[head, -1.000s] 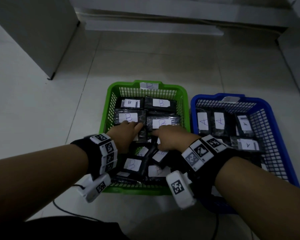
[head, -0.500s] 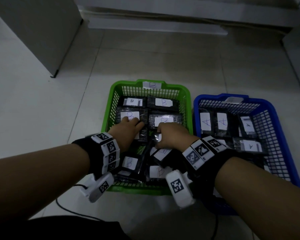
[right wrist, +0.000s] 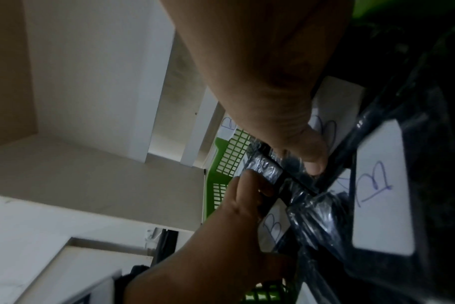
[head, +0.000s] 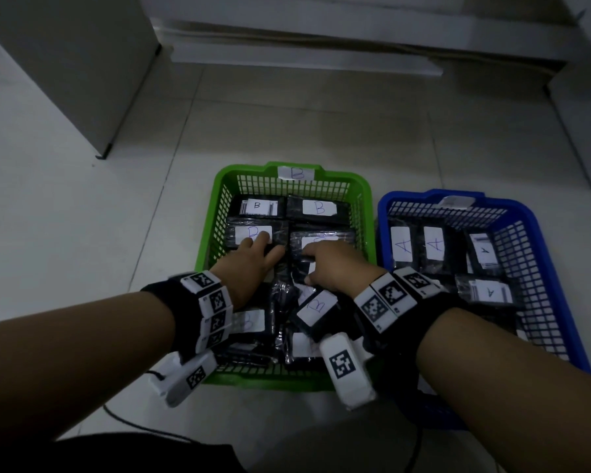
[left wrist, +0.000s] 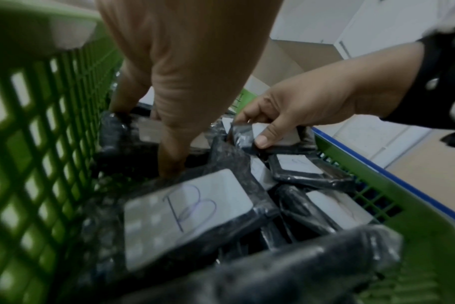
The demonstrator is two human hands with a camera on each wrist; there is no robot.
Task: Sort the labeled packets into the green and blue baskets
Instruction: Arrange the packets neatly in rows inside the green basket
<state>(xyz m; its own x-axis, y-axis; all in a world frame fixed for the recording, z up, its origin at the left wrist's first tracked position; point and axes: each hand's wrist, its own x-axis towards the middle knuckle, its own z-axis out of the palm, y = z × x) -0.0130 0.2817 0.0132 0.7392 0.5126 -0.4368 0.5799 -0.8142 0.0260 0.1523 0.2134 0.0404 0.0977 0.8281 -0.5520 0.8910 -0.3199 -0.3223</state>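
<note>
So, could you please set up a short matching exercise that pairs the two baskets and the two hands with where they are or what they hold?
Things:
1. green basket
2. blue basket
3. left hand
4. right hand

Descriptions:
a. pinches a black packet between thumb and fingers
b. holds packets labelled A
c. fingers lie on a B label in the second row
d. holds packets labelled B, with a B tag on its far rim

Pairs: 1-d, 2-b, 3-c, 4-a
</note>
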